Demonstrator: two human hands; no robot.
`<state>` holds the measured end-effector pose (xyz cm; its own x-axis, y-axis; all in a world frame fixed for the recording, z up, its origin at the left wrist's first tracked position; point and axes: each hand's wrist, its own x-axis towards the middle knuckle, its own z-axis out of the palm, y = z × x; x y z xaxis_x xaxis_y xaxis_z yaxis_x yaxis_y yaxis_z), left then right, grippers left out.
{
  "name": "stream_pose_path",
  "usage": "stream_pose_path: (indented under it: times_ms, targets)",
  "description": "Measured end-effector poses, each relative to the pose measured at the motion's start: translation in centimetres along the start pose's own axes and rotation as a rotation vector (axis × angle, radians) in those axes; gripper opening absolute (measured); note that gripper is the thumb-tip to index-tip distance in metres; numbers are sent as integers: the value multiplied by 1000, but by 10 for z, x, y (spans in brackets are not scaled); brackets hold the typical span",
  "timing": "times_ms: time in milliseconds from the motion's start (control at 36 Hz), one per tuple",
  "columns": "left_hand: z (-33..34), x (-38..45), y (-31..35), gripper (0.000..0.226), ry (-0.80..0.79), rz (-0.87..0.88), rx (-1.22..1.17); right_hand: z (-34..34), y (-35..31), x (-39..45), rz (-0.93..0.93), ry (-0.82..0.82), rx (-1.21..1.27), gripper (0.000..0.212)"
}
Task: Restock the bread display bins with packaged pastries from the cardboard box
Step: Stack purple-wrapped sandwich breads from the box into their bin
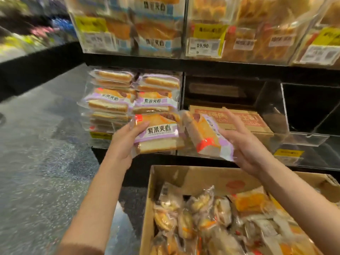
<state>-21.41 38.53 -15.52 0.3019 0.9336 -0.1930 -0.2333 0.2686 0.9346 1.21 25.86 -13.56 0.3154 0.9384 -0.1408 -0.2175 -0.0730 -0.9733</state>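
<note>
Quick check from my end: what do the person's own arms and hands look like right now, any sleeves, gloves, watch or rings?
Both forearms are bare, with no gloves on the left hand or the right hand. No watch, bracelet or ring shows on either. At the bottom left edge of the view, a dull pinkish-brown sleeve cuff sits pushed up near the left elbow. The right arm shows no sleeve before it leaves the picture.

Your two forearms are bare from wrist to near the elbow. No rings, watch or gloves show on your left hand [127,142] or right hand [241,144]. At the bottom edge, a pinkish-brown sleeve [79,252] cuff covers your left upper forearm.
</note>
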Motion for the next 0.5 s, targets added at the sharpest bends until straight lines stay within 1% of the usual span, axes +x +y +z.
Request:
stream_pose_path:
  times_ms: [83,111,222,250,278,306,333,389,417,444,500]
  targets:
    - [-16,3,11,26,84,53,-137,33,-20,7,-37,-90,46,29]
    - [-21,4,14,27,116,69,-175,44,-26,11,-41,-88,100,25]
    - [-39,7,26,18,254,119,-304,92,-46,25,-59,-27,417,27]
    - [-45,8,29,16,279,139,-330,103,-49,31,-75,-12,442,29]
    - [-50,9,31,17,300,158,-348,112,-50,38,-107,-8,392,31]
    - [-55,10,33,22,322,176,-362,119,-49,45,-158,-6,238,33]
    - [-60,10,34,27,348,191,-375,125,-45,55,-232,25,-34,30]
    - [-70,11,36,29,402,210,-392,133,-35,74,-391,130,-684,20]
    - [-74,11,37,28,424,212,-398,136,-29,83,-454,164,-923,23]
    - [-78,12,38,29,438,211,-408,139,-23,90,-495,189,-1101,24]
    - [-84,13,39,34,452,208,-435,147,-18,94,-580,301,-1469,17]
